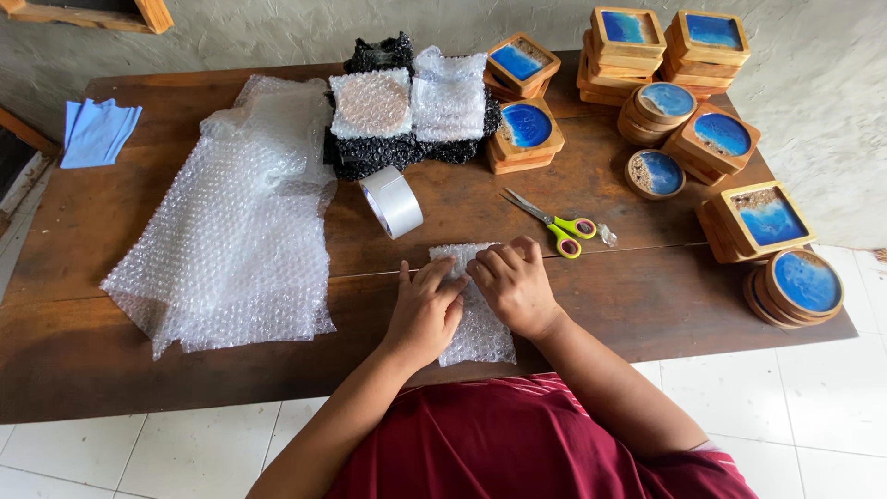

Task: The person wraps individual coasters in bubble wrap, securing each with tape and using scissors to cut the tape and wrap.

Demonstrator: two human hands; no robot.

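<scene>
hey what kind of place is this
Probably a small craft packing spot: stacks of wooden coasters with blue resin tops, a large clear bubble wrap sheet and a grey tape roll on a dark wooden table.
</scene>
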